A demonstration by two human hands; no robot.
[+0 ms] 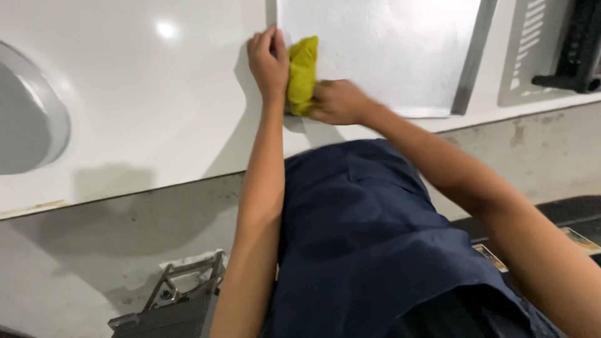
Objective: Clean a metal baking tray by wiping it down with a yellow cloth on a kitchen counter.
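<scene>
Your right hand (338,102) grips the yellow cloth (302,74) with closed fingers at the metal tray's (388,50) corner; your left hand (268,62) lies flat, fingers extended, touching the cloth.

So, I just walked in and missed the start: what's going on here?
A person in a dark blue shirt leans over a white panel. The right hand presses a bunched yellow cloth at the edge of a grey metal sheet, while the left hand lies flat beside it.
</scene>
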